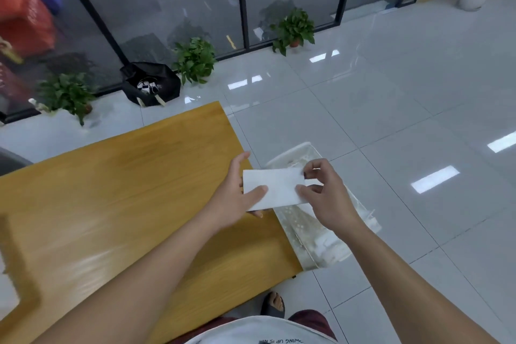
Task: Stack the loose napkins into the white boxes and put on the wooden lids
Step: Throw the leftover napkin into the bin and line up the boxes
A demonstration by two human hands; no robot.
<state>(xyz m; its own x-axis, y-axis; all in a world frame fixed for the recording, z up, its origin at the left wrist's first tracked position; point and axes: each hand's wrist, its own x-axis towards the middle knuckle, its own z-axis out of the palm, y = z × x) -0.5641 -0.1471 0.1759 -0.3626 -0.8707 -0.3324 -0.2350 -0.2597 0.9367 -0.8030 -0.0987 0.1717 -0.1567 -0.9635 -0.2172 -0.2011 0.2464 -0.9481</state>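
Observation:
Both my hands hold a white folded napkin (275, 188) in the air over the right edge of the wooden table (117, 190). My left hand (237, 195) grips its left end, thumb on top and fingers underneath. My right hand (325, 193) pinches its right end between thumb and fingers. Below the napkin, on the floor beside the table, stands a translucent white bin (315, 240) with white napkins or packets inside. No white box or wooden lid is plainly in view; a blurred wooden shape lies at the table's left edge (16, 268).
Glossy white floor tiles (405, 120) spread to the right. Along the glass wall stand three potted plants (195, 60) and a black bag (150, 82). My sandalled foot (275, 304) is near the table's front corner.

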